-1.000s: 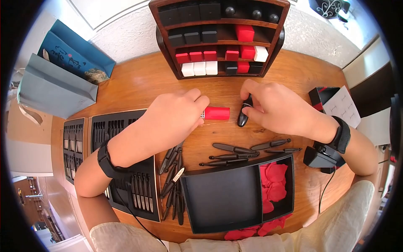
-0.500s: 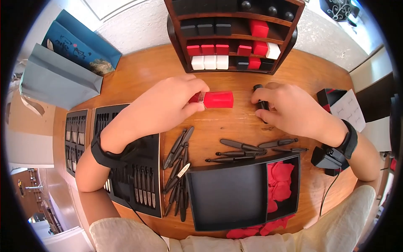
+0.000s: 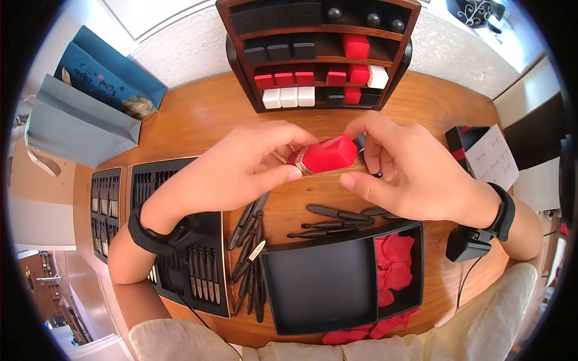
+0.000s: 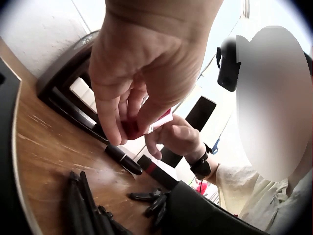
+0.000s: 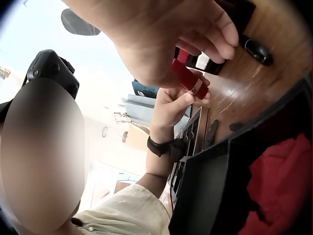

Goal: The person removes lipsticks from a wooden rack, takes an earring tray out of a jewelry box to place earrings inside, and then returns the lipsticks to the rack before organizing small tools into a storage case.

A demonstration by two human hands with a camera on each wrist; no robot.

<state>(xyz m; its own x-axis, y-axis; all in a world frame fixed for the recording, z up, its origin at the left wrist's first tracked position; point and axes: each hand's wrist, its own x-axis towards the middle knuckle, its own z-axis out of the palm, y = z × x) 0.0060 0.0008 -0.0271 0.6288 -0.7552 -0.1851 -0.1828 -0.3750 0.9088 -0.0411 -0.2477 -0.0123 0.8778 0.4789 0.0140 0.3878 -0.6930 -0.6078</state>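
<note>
A red lipstick tube (image 3: 330,154) with a silvery band is pinched between the thumb and fingers of my left hand (image 3: 247,156). It is tilted, its red end pointing right and held over the table. My right hand (image 3: 415,165) hovers around that end, thumb and index finger spread apart, with nothing gripped. A glossy black tube (image 4: 123,159) lies on the table below the hands; in the head view the right fingers mostly hide it. The right wrist view shows the same black tube (image 5: 257,51) lying apart from the right fingertips.
Behind the hands stands a wooden shelf (image 3: 409,57) with red, white and black boxes. A black divided box (image 3: 265,289) with red petals (image 3: 394,265) sits in front. Several dark slim applicators (image 3: 328,233) lie loose beside it. Black trays (image 3: 180,283) are at left, gift bags (image 3: 84,123) behind them.
My left hand has brought the lipstick tube rightward and tilted it toward the right hand. My right hand has let go of the black tube and spread its thumb and index finger.
</note>
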